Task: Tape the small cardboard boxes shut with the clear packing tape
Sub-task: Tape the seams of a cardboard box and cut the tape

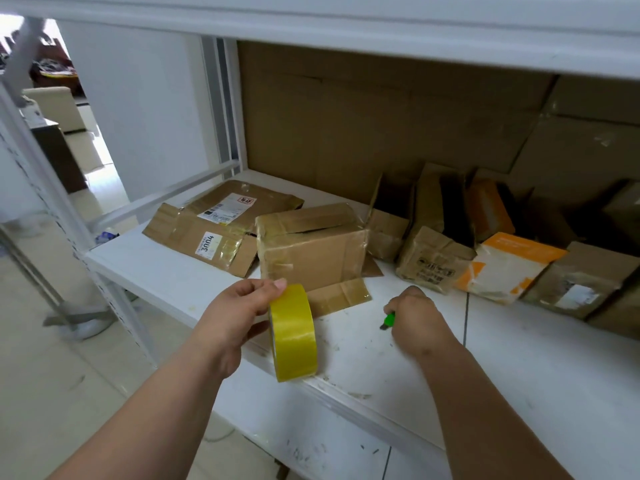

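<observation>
My left hand (239, 310) grips a yellowish roll of clear packing tape (293, 332), held upright over the front edge of the white shelf (381, 358). Behind the roll stands a small cardboard box (311, 244); its top flaps are partly taped with a dark gap between them, and one flap lies flat on the shelf in front. My right hand (419, 320) is curled round a small green utility knife (388, 321), resting on the shelf to the right of the roll.
Flattened cardboard boxes (211, 226) with labels lie at the back left. A row of several small boxes, one orange and white (502, 268), stands at the right. Large cardboard sheets (381, 126) line the back. An upper shelf (346, 26) overhangs.
</observation>
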The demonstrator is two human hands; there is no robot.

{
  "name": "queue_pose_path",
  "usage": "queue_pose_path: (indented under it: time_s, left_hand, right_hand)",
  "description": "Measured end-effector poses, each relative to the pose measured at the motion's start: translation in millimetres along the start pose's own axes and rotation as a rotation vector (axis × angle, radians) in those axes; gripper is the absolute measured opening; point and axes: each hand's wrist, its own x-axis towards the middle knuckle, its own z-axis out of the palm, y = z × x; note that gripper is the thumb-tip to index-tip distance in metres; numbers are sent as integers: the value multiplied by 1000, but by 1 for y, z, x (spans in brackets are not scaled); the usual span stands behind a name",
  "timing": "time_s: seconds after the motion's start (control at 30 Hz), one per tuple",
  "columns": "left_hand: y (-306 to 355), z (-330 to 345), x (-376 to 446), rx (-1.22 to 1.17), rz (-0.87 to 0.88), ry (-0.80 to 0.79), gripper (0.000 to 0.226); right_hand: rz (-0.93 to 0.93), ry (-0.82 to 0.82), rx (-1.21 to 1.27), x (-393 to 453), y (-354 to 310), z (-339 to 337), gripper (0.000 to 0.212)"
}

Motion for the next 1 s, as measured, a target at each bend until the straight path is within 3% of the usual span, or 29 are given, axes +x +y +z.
queue_pose_path:
  time_s: [0.17,0.33,0.47,0.57,0.7,0.87,1.0]
  left_hand:
    - [-1,1,-1,-6,3,11,22]
    - [-1,3,-4,-33,14,28,16]
    - [-2,4,-4,-33,24,26,16]
    - [-4,2,-1,-13,28,24,17]
    - [-7,-1,1,15,33,4,20]
    - [-6,-3,0,28,43,-25,39]
    - [-7,-3,3,17,35,-27,23]
  right_hand:
    - [-33,107,-40,-5,-2,2,34]
    - [-137,99,548,-16,-21,-17,26]
    - [-301,150,731,-26,-48,-50,32]
    - [-345,116,747,-25,-69,-71,29]
    - [-362,99,637,-17,-95,-84,7]
    - [-373,54,471,-12,-117,-91,9]
    - [-376,12,330,-6,-129,-90,10]
